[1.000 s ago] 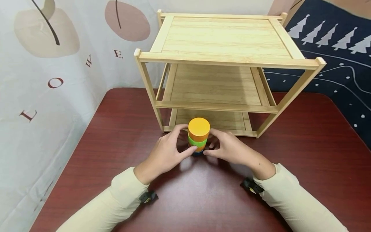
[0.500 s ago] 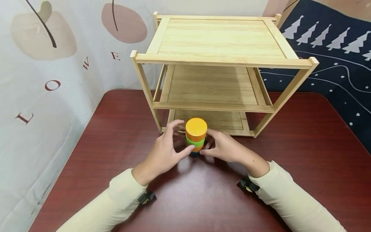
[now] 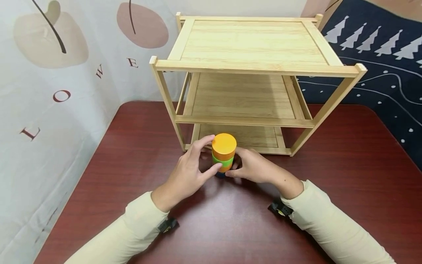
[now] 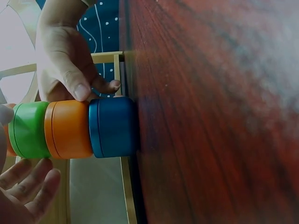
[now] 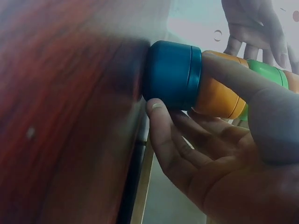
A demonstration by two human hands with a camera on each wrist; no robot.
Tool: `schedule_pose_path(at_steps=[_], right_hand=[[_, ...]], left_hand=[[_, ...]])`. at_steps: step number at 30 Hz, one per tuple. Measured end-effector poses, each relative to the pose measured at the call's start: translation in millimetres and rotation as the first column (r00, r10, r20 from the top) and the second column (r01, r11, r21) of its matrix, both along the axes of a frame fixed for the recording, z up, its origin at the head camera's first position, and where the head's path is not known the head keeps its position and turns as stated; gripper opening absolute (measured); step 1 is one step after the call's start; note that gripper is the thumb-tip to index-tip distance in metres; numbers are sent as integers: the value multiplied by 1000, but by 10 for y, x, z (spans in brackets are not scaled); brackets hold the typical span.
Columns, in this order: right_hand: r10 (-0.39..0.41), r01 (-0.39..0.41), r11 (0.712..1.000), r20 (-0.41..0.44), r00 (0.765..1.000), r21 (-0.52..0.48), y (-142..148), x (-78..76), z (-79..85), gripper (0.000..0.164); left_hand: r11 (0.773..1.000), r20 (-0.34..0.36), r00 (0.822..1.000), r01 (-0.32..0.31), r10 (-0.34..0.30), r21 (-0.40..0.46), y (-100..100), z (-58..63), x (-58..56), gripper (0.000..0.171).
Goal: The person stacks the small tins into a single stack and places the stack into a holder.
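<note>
The left hand and right hand loosely hold the 4-jar stack, fingers half-curled. Light, even side pressure should keep it upright.

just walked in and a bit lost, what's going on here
A person's left hand and right hand are around an upright stack on the table, in front of a wooden rack. The left grips higher up, the right lower down. From the bottom, it runs blue, orange, green, orange, with the blue piece resting on the table.
</note>
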State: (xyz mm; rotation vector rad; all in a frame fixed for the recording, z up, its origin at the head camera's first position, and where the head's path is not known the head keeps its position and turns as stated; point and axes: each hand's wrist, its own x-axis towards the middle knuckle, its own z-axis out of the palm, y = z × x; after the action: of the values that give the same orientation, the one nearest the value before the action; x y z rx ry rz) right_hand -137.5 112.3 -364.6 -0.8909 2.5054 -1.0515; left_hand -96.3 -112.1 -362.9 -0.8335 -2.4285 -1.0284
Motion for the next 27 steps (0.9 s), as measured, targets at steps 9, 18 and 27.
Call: schedule_pose_path(at_steps=[9, 18, 27], right_hand=[[38, -38, 999, 69, 997, -4, -16, -12, -5, 40], [44, -42, 999, 84, 995, -23, -20, -14, -46, 38], [54, -53, 998, 69, 996, -26, -26, -3, -65, 36]], left_hand=[[1000, -64, 998, 10, -11, -19, 4, -3, -12, 66], [999, -32, 999, 10, -11, -40, 9, -3, -8, 67], [1000, -54, 998, 10, -12, -28, 15, -22, -9, 67]])
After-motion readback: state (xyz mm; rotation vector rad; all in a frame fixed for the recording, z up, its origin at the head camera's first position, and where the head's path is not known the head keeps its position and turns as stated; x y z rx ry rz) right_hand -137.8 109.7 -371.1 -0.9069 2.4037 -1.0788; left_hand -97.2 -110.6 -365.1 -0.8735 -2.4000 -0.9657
